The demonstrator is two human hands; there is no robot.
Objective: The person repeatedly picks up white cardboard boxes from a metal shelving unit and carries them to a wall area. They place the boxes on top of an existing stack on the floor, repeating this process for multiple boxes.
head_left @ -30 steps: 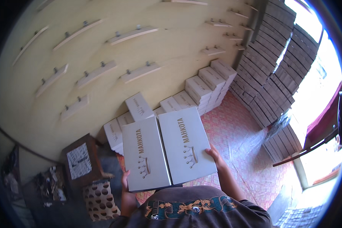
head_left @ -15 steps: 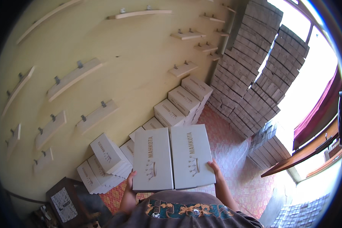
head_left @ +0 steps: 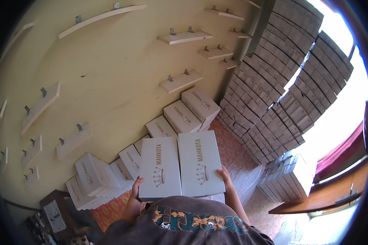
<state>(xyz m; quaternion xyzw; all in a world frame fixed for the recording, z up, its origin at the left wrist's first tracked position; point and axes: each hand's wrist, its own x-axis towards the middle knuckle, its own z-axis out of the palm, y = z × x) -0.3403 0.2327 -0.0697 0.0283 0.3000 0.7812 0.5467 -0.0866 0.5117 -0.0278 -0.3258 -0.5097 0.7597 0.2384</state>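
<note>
Two white lidded cardboard boxes, each printed with a gold crown, are held side by side in front of my chest. My left hand (head_left: 137, 188) grips the outer side of the left box (head_left: 161, 167), its thumb near the top edge. At the other end, my right hand (head_left: 224, 176) clasps the outer side of the right box (head_left: 200, 163) with the thumb over its edge. The two boxes touch along the middle. Most fingers of both hands are hidden under or behind them, and so is whatever lies beneath.
Stacked white boxes (head_left: 182, 116) line the yellow wall, with more at the left (head_left: 95, 173). Small wooden shelves (head_left: 182, 81) jut from the wall. Tall box stacks (head_left: 270, 87) stand at the far right, near a wooden tabletop (head_left: 323, 192). A brown cabinet (head_left: 65, 212) is at lower left.
The view has turned to the right, so the wall shelves and box stacks sit differently in it. Both hands keep their hold on the two boxes, which remain in front of my chest.
</note>
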